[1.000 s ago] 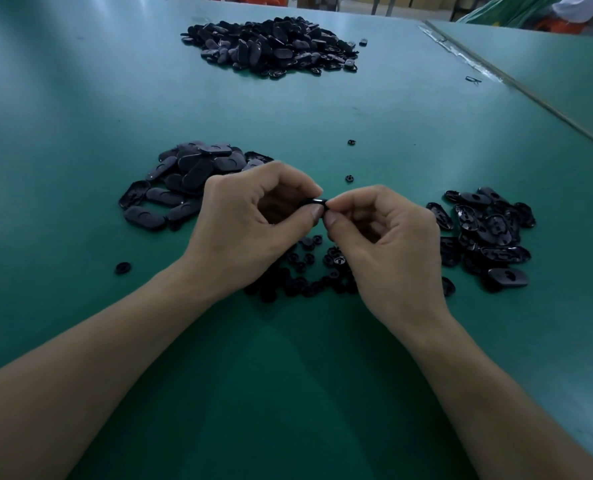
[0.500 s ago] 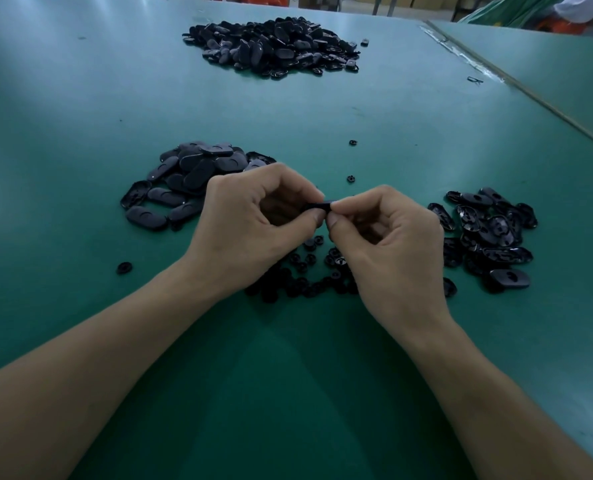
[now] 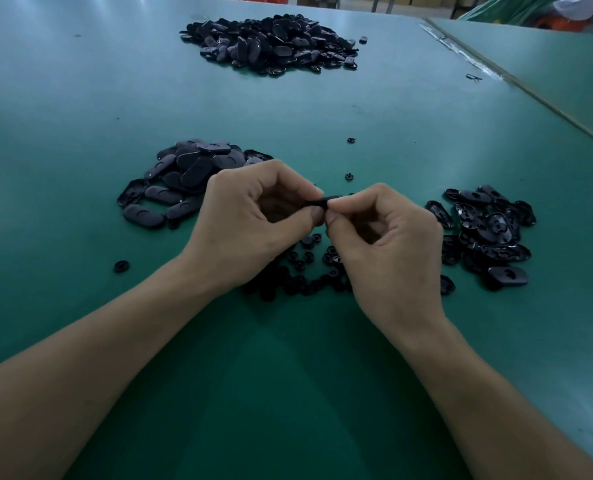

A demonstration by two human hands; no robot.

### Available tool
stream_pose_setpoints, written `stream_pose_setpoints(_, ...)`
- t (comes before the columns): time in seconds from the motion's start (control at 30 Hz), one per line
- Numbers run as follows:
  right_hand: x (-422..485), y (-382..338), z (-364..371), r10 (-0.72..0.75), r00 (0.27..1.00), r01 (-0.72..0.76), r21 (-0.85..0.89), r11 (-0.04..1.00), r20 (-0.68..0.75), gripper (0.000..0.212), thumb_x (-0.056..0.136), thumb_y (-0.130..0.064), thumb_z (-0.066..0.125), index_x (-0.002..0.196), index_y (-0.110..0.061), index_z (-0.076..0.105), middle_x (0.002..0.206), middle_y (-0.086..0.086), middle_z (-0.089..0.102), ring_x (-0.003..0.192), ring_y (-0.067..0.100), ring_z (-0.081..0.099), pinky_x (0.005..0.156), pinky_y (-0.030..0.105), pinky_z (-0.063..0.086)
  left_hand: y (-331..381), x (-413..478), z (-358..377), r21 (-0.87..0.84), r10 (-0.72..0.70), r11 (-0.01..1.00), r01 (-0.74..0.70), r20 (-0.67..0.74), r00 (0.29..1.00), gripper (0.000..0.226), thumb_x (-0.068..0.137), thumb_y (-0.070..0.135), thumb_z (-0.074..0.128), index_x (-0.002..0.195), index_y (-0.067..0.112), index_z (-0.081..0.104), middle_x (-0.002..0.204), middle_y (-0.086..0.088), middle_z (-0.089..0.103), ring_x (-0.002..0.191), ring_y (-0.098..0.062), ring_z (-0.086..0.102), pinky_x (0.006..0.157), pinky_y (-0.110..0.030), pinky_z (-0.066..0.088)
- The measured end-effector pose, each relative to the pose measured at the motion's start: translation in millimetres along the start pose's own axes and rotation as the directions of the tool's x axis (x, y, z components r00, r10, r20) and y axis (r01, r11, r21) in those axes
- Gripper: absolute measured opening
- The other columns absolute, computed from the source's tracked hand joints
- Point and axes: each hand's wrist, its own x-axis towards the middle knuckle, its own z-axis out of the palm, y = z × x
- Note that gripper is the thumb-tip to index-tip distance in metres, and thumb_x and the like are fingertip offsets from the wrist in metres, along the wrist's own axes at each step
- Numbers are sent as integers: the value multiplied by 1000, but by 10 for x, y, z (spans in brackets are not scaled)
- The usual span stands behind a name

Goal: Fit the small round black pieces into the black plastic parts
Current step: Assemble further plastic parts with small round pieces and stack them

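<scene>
Black plastic part (image 3: 324, 201) — flat, edge-on | left hand (image 3: 250, 225) pinches it | right hand (image 3: 388, 244) pinches it too

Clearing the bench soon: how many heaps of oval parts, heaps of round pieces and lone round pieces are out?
Oval-part heaps: 3
Round-piece heaps: 1
Lone round pieces: 3
Total: 7

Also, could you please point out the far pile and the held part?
Far pile (image 3: 271, 43): head view, middle of the heap.
Held part (image 3: 324, 201): head view, its visible black edge.
</scene>
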Motion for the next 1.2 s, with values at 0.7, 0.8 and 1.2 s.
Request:
stream_pose_setpoints(0.7, 15, -18, -18, -19, 996, 20, -14, 1000, 88, 25, 90, -8, 69, 102, -28, 77, 99, -10, 62, 87, 9, 62, 66, 16, 48, -35, 35, -22, -35, -52, 998, 52, -11, 999, 22, 79, 6, 76, 92, 19, 65, 82, 0, 73, 75, -13, 69, 72, -28, 59)
stream_pose_setpoints(0.8, 49, 0, -56, -10, 995, 16, -55, 998, 96, 25, 91, -15, 69, 109, -32, 72, 105, -13, 65, 92, 2, 64, 73, 12, 49, -22, 27, -25, -60, -72, 995, 74, 31, 997, 27, 78, 6, 77, 97, 21, 65, 83, -1, 75, 73, -11, 68, 72, -23, 58)
stream_pose_setpoints(1.2, 88, 21, -102, 64, 989, -70, 43, 997, 136, 15, 86, -13, 75, 91, -26, 73, 82, -12, 74, 79, 5, 71, 74, 20, 56, -51, 46, -64, -92, -112, 989, 114, 25, 993, 26, 73, 10, 82, 94, 21, 70, 85, 2, 77, 80, -12, 74, 75, -21, 57)
